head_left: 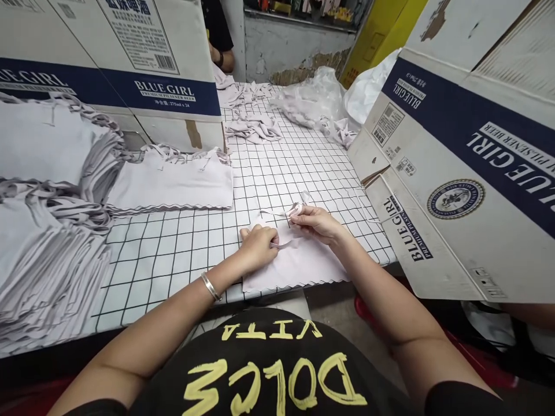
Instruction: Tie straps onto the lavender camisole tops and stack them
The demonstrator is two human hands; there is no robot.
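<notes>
Black grid lines cross the white table [303,162], whose near edge slants from the lower left of the frame to the right of centre. Close to that edge, at the centre, a pale fabric piece [310,268] lies flat, its wavy hem just beside the drop on the right. Over its left part sits the left hand [258,247], fingers curled, thumb and forefinger closed on a narrow strap [287,244] that trails across the cloth. The right hand [318,224], over the piece's upper right, has thumb and fingertips pinched together on a bunched strip [295,209].

Gridded surface stretches beyond the hands to a loose heap [255,127] of similar fabric at upper centre, and left of them to the stacks. That room is bounded on the right by a tilted Blue Girl carton [455,144], its lower corner close to the right forearm. Another carton [173,95] walls off the upper left; before it lie a low pile [173,179] with a wavy edge and, at the left side, a tall upper stack [43,133] and a lower stack [47,266]. Clear plastic [314,89] and a white bag [375,84] crowd the upper right of the table. At top centre, a co-worker's arm [228,60] shows beyond the left carton.
</notes>
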